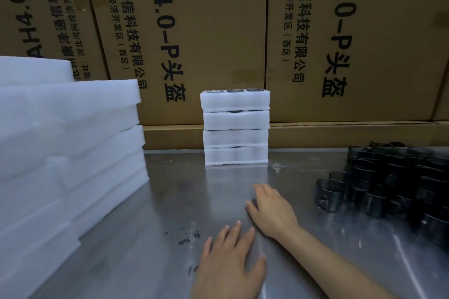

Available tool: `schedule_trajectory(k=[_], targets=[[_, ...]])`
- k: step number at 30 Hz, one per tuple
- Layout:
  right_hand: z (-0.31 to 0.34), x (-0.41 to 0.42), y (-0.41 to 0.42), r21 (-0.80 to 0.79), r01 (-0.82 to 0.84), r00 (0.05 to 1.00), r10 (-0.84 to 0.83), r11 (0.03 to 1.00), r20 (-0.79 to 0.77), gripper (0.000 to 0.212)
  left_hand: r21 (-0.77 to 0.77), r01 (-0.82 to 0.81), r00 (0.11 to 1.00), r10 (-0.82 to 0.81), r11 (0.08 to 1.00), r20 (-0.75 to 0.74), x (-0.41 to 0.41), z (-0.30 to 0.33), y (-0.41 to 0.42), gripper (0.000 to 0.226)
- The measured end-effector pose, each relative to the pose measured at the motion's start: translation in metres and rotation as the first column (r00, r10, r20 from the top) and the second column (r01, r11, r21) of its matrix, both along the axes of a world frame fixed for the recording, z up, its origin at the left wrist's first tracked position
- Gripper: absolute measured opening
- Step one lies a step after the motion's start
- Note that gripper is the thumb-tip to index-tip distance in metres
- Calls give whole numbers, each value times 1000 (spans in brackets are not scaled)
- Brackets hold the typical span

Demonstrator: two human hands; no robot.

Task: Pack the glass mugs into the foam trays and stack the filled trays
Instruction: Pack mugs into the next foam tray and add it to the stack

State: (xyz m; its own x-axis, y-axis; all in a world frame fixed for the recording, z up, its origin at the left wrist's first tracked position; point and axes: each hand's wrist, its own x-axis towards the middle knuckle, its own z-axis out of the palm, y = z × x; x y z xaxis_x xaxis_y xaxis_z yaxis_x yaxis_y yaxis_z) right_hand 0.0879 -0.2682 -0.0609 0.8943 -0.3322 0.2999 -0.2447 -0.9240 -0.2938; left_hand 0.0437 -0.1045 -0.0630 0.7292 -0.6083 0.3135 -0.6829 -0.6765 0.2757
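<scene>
A stack of several filled white foam trays (235,128) stands upright at the back middle of the steel table (145,226), with mug rims showing in the top tray. A pile of dark glass mugs (388,182) lies on the table at the right. A tall pile of white foam trays (68,153) fills the left side. My left hand (230,262) hovers flat over the table near the front, fingers spread and holding nothing. My right hand (269,209) lies just beyond it, fingers relaxed, palm down, holding nothing.
Large brown cardboard boxes (218,31) with black printing form a wall right behind the table. Dark smudges (187,238) mark the steel surface left of my hands.
</scene>
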Motion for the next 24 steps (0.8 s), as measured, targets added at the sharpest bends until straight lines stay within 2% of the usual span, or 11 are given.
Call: schedule_trajectory(k=[2, 6, 10, 15, 21, 24], targets=[[0, -26, 12, -63, -1, 1000, 0, 998, -15, 37, 31, -18, 997, 20, 999, -72, 6, -8, 2, 47], [1, -77, 35, -108, -14, 1000, 14, 994, 4, 29, 13, -24, 997, 25, 1000, -71, 3, -4, 3, 43], [-1, -125, 54, -87, -48, 999, 49, 995, 13, 31, 22, -87, 993, 85, 996, 79, -15, 5, 6, 32], [-5, -174, 68, -56, -109, 993, 111, 992, 28, 36, 9, -105, 988, 103, 994, 114, -47, 2, 17, 32], [-11, -212, 76, -39, -112, 993, 110, 993, -36, 41, 23, 113, 980, -115, 993, 160, -97, -6, 44, 37], [-12, -222, 77, -52, -108, 993, 105, 993, -49, 42, 220, 219, 937, -268, 951, 223, -109, 7, 67, 39]])
